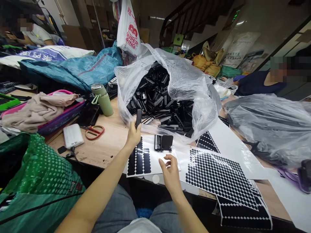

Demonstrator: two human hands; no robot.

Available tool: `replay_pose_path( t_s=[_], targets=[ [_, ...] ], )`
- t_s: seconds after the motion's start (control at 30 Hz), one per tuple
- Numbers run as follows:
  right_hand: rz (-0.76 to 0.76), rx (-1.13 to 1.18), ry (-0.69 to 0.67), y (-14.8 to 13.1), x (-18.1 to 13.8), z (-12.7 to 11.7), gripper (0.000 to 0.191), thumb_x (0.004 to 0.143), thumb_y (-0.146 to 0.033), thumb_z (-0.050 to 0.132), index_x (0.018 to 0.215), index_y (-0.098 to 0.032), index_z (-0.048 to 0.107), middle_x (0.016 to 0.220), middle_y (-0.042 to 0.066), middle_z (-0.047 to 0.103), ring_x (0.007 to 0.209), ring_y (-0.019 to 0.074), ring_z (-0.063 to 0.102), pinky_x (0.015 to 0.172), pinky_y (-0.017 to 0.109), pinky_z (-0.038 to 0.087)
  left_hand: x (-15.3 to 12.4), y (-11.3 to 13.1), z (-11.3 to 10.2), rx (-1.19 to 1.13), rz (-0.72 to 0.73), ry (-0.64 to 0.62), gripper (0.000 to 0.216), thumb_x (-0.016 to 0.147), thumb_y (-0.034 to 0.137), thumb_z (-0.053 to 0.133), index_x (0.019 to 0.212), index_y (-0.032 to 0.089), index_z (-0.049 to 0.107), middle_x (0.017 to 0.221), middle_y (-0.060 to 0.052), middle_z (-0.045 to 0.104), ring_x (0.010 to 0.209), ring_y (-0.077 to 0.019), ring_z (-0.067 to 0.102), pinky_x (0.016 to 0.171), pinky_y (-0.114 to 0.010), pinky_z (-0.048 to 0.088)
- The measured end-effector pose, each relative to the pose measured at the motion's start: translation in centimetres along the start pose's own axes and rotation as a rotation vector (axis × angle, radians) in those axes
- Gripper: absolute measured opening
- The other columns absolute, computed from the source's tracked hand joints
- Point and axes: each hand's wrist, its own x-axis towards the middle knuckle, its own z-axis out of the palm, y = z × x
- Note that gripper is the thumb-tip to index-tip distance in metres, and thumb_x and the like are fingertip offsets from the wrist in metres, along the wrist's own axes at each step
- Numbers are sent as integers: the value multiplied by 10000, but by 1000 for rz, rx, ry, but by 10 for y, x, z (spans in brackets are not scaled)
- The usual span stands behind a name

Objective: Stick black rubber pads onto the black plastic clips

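My left hand (133, 135) is closed around a narrow black plastic piece (138, 117), held upright in front of the clear plastic bag (204, 113). Heaped inside that bag are many similar black plastic pieces (155, 94). My right hand (170, 166) hovers above the table edge, fingers curled with thumb and forefinger apart; nothing shows between them. Just beyond it sits a black device with a flat square plate (167, 142). Beneath my left forearm lies a sheet of long black stickers (139, 161). To the right of my right hand is a sheet of round black stickers (218, 174).
Red-handled scissors (94, 132), a white power bank (73, 136) and a green flask (103, 100) stand at the left. A green bag (46, 174) is at the near left. More plastic bags (269, 126) and a person (257, 82) are at the right.
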Motion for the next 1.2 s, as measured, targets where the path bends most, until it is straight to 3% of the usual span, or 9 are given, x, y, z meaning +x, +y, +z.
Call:
replay_pose_path(
  t_s=[0.13,0.3,0.4,0.5,0.63,0.77,0.9,1.1,1.2],
  targets=[
    [12,0,-29,8,0,-11,244,804,-435,503,910,-216,483,979,60,491,728,152,486,650,291,433,72,-14,42,323,134,-55,388,803,228,547,1152,108,429,1207,-202,476,1175,-290,399,951,-407,312],
    [15,-108,-96,14,11,-10,205,822,-412,470,876,-216,494,945,64,533,740,172,519,659,313,441,91,-37,61,449,92,-185,337,692,185,667,980,80,527,1124,-247,516,1156,-384,381,947,-493,256],
    [-58,-215,-196,16,30,20,161,817,-339,478,899,-208,523,920,65,577,739,187,553,688,330,444,91,-36,49,481,106,-207,357,762,183,580,1093,74,503,1127,-230,522,1144,-349,407,964,-465,248],
    [-69,-412,-138,16,53,62,133,791,-253,511,888,-175,557,951,128,592,860,245,567,740,354,433,82,-21,22,470,164,-200,529,806,236,528,1293,105,368,1203,-192,482,1155,-299,413,976,-400,270],
    [-10,-492,-69,15,68,96,104,740,-138,529,833,-134,575,959,210,588,909,307,570,722,381,424,38,0,-33,141,234,-189,591,816,307,513,1350,160,309,1238,-133,470,1135,-244,444,965,-358,317],
    [9,-490,-51,17,67,97,96,734,-121,525,818,-132,571,950,221,592,888,309,581,727,385,417,-28,2,-78,-363,-125,-248,429,783,377,558,1160,178,504,950,-51,605,844,-179,577,730,-275,463],
    [17,-455,-35,18,63,95,70,729,-131,523,785,-151,559,946,219,593,899,309,568,734,389,405,-72,-16,-98,-692,-559,-376,312,746,316,620,998,145,553,692,-19,583,594,-144,571,455,-214,430],
    [-30,-273,-151,3,54,79,138,764,-250,471,644,-195,510,726,92,607,725,218,567,671,328,410,-87,-39,-113,-905,-961,-349,215,795,249,539,933,87,570,778,-122,652,498,-124,572,329,-167,365],
    [-29,-141,-251,-17,42,57,221,775,-382,460,703,-186,533,685,33,590,641,166,540,603,286,417,-87,-37,-117,-926,-1051,-421,249,792,256,535,967,84,574,810,-152,669,474,-125,576,319,-162,379]
  ],
)
